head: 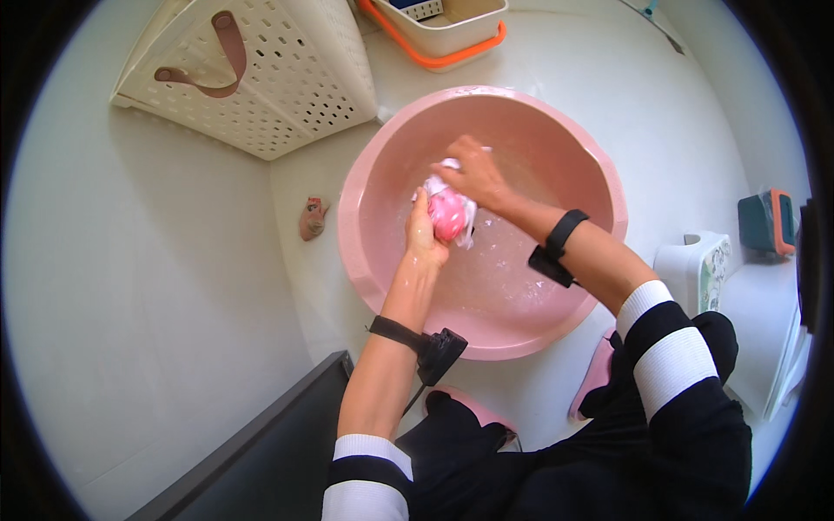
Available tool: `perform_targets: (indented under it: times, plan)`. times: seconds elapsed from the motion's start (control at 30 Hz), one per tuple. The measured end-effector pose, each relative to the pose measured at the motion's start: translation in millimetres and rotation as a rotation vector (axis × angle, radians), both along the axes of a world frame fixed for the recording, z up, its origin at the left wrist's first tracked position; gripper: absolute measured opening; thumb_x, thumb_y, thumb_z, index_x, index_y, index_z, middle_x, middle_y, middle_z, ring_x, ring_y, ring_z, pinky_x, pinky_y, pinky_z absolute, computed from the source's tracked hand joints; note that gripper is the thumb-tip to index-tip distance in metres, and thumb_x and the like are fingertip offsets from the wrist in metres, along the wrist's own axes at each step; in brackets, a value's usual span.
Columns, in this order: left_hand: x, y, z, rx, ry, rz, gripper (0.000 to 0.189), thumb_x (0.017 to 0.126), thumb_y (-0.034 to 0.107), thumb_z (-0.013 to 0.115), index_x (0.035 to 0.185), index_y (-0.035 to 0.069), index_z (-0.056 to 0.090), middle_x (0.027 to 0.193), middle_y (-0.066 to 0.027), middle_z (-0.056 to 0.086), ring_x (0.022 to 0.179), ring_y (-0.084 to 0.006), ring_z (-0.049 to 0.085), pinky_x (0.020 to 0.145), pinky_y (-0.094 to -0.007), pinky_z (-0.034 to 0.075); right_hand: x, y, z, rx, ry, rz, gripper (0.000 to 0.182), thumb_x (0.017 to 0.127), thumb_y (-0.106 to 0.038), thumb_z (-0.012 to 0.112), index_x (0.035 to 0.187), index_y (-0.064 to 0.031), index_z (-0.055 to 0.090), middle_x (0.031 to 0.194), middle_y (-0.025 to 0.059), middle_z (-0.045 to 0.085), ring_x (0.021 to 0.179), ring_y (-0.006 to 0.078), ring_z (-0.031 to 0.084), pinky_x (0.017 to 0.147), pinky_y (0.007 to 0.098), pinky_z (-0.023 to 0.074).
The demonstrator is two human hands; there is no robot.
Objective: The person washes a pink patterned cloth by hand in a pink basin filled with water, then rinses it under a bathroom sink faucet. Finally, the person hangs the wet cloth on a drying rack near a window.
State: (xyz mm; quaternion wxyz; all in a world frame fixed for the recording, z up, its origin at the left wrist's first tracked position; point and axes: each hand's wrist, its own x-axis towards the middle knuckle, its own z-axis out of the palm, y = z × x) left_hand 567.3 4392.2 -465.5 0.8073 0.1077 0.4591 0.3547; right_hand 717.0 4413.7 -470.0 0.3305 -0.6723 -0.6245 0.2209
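A round pink plastic basin with some cloudy, bubbly water in it stands on the floor before me. Above the water, my left hand grips a small wet cloth, white with a bright pink patch. The fingers of my right hand are curled over the cloth's upper end, so part of it is hidden and blurred. Both wrists wear black straps with small black devices.
A cream perforated laundry basket leans at upper left, beside a beige bucket with an orange handle. Left of the basin lies a small pouch. A white stool and a dark teal box stand right.
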Motion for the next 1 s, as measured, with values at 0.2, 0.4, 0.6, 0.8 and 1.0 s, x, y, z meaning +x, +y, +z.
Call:
perform_targets:
  times: [0.2,0.4,0.6,0.8,1.0]
  plan:
    - [-24,14,-13,-0.061,0.208,-0.011,0.065,0.088,0.059,0.044,0.140,0.023,0.025,0.144,-0.0096,0.027,0.132,-0.0397,0.027,0.096,-0.0723,0.022,6,-54,-41,-0.448,-0.532,-0.093,0.061,0.079,-0.046,0.062,0.134,-0.0306,0.041,0.139,0.0170,0.031,0.129,0.0446,0.024,0.091,0.0673,0.0308]
    - [-22,10,-16,-0.032,0.244,-0.005,0.063,0.090,0.060,0.036,0.141,0.025,0.022,0.144,-0.0094,0.029,0.127,-0.0352,0.034,0.094,-0.0633,0.028,0,-43,-69,-0.387,-0.255,-0.132,0.054,0.069,-0.033,0.073,0.119,-0.0171,0.057,0.137,0.0173,0.042,0.116,0.0325,0.050,0.092,0.0453,0.0438]
    - [-28,8,-18,0.015,0.091,0.025,0.083,0.083,0.072,0.035,0.143,0.015,0.024,0.141,-0.0104,0.035,0.126,-0.0314,0.040,0.099,-0.0573,0.033,-22,-38,-1,0.090,0.270,0.264,0.027,0.061,-0.021,0.070,0.085,-0.0083,0.069,0.081,0.0144,0.065,0.084,0.0318,0.059,0.080,0.0394,0.0472]
    - [-55,0,-22,0.239,-0.704,-0.155,0.067,0.087,0.066,0.037,0.131,0.016,0.041,0.123,-0.0052,0.053,0.111,-0.0222,0.053,0.092,-0.0439,0.045,-86,-71,72,0.229,0.233,0.379,0.040,0.057,-0.038,0.078,0.080,-0.0080,0.067,0.110,0.0098,0.053,0.105,0.0305,0.047,0.086,0.0450,0.0347]
    - [-55,-9,6,0.127,-0.737,-0.141,0.064,0.087,0.065,0.038,0.127,0.016,0.045,0.120,-0.0041,0.054,0.109,-0.0210,0.054,0.090,-0.0421,0.046,-106,-56,80,0.422,0.142,0.176,0.043,0.057,-0.046,0.078,0.065,-0.0062,0.064,0.090,0.0041,0.058,0.095,0.0275,0.049,0.080,0.0430,0.0325]
